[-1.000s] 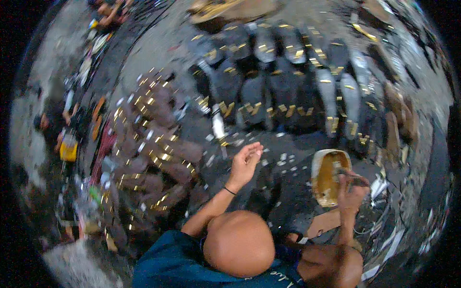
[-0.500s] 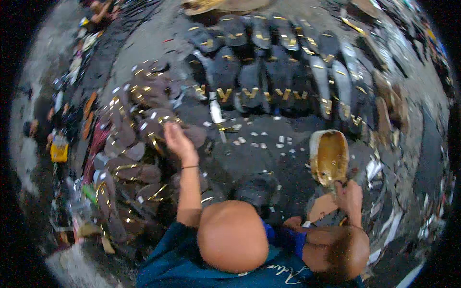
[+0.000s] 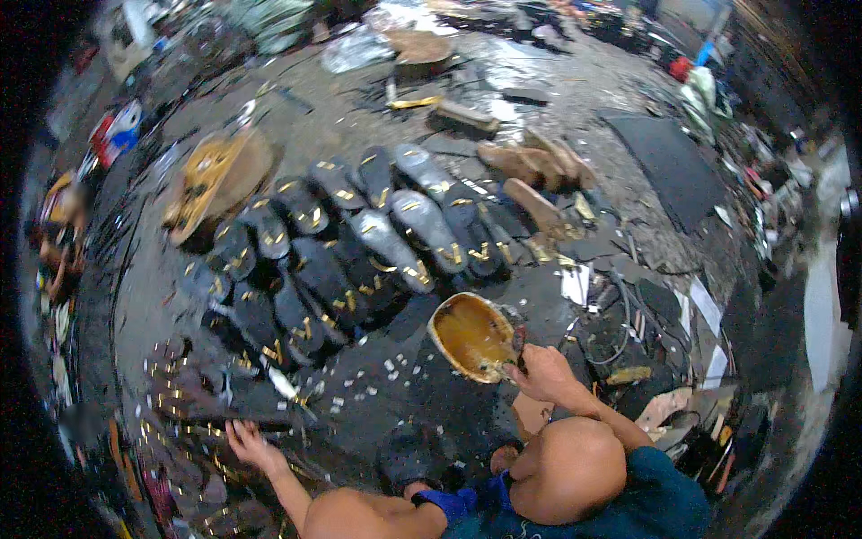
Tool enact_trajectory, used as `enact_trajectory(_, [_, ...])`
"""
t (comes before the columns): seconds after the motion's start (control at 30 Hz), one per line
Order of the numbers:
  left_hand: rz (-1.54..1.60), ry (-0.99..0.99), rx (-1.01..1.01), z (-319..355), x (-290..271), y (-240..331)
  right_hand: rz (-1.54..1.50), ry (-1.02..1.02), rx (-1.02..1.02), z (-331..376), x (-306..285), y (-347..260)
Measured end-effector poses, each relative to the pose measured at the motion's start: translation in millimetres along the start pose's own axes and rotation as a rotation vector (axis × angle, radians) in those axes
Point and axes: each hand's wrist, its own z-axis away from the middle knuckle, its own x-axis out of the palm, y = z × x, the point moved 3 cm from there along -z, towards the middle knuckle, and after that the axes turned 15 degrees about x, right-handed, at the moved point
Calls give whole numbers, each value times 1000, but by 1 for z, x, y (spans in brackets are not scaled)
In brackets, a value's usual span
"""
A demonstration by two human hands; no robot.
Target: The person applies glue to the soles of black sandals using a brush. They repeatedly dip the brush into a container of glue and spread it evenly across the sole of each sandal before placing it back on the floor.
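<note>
A dark teal shirt (image 3: 669, 499) was worn, and the right arm (image 3: 615, 425) was covered by its short sleeve (image 3: 654, 463) only at the upper part. Small pale marks (image 3: 521, 532) were shown on the shirt's front, cut off by the lower edge. Bright blue shorts (image 3: 451, 505) were worn below, bunched into folds. Both rounded knees (image 3: 575, 472) were left uncovered, as were the left hand (image 3: 256, 447), the right hand (image 3: 544, 375) and the forearms.

Clear plastic bag (image 3: 357, 50) beside a brown wooden block (image 3: 420, 54) at upper centre, with a yellow object (image 3: 415, 103) nearer, a flat dark sheet (image 3: 669, 171) and white strips (image 3: 706, 307) at right, and a red, white and blue bundle (image 3: 117, 133) at left.
</note>
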Motion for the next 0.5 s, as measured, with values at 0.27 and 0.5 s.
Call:
enact_trajectory(0.27, [-370,-1319,52,178,63,12,165,-195,-92,-3,2,15])
enact_trajectory(0.5, [-945,-1581,817,164,116,-28,-1659,-723,161,-32,-35,-51])
